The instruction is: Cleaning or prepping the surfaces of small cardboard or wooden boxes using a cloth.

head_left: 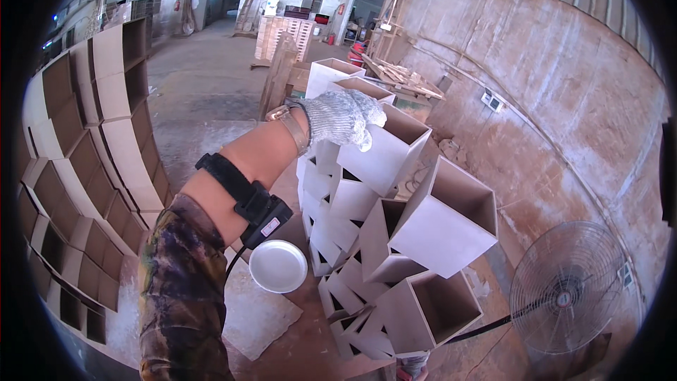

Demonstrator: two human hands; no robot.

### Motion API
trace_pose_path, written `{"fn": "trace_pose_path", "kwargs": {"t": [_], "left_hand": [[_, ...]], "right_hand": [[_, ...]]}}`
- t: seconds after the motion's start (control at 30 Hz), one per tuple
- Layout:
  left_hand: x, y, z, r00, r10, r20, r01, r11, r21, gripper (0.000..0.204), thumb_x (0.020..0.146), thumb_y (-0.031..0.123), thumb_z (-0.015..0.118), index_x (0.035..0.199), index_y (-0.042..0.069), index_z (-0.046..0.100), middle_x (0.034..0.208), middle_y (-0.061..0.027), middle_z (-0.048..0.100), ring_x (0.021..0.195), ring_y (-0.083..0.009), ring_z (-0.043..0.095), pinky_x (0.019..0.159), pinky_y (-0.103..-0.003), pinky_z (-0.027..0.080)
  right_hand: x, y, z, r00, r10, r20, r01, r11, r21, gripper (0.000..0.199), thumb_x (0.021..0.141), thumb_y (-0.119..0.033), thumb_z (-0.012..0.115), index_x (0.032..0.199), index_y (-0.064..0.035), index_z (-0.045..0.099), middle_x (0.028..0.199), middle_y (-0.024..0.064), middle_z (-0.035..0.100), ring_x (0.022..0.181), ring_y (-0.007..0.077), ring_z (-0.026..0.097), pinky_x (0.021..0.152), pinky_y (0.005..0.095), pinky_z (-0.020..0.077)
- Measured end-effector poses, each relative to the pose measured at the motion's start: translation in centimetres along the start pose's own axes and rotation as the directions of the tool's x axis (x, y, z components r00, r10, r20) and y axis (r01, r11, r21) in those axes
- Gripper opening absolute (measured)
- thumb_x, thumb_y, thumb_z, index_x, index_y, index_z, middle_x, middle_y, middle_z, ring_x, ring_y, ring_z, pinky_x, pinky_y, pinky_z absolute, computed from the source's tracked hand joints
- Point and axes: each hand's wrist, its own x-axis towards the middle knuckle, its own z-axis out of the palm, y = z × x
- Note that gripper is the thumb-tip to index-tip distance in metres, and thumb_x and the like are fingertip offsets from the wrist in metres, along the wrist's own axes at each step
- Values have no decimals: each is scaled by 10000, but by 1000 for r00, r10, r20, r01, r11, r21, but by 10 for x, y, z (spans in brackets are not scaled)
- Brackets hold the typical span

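Observation:
My left hand [342,116], in a grey knit glove, reaches up and grips the upper edge of a white open-ended square box [388,152]. That box lies tilted near the top of a jumbled stack of similar white boxes [367,275]. My forearm carries a wristwatch and a black strap with a small device [257,208]. Above it is a camouflage sleeve. Another large tilted box [444,229] sits just right of and below the gripped one. My right hand is out of view.
A second wall of stacked open boxes [92,162] curves along the left. A round white dish [278,266] lies on the floor below my arm. A floor fan [564,296] stands at the lower right by the stained wall. Wooden pallets [282,35] and planks lie behind.

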Motion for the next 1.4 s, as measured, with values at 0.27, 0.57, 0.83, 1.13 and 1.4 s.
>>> {"fn": "trace_pose_path", "kwargs": {"t": [0.27,0.57,0.83,1.13,1.4], "left_hand": [[0,22,-26,982,-97,160,75,988,138,501,702,218,696,1180,109,593,1214,-79,573,1134,-275,522,1000,-352,377],[9,143,-40,961,256,106,-254,967,-28,552,729,305,677,1221,97,539,1318,-125,470,1261,-282,399,1025,-357,367],[14,143,-15,936,329,128,-335,942,29,312,741,232,617,1025,102,625,921,-120,622,876,-290,615,734,-401,495],[13,133,-18,964,197,181,-204,979,19,292,747,256,604,1000,112,628,903,-130,642,845,-288,627,737,-397,486],[5,115,-16,964,205,168,-211,977,19,242,756,267,588,928,100,619,882,-113,642,805,-303,620,719,-404,479]], "right_hand": [[5,24,-3,984,168,64,-175,822,541,601,902,-140,499,1434,-86,225,1374,115,387,1218,263,409,965,420,425],[4,46,-1,950,-293,110,308,816,-489,521,891,-472,441,1215,-70,507,1169,170,540,1141,313,470,920,404,424],[30,94,-24,946,13,323,-284,509,813,494,859,-413,351,1184,-77,509,1118,104,589,929,304,590,922,455,468],[4,75,-9,964,136,228,-266,484,834,439,831,-384,363,1109,-86,525,903,107,586,683,278,521,879,449,452],[-1,76,3,943,257,212,-308,431,848,529,824,-394,366,1238,-84,479,1114,127,580,885,325,576,877,471,460]]}}
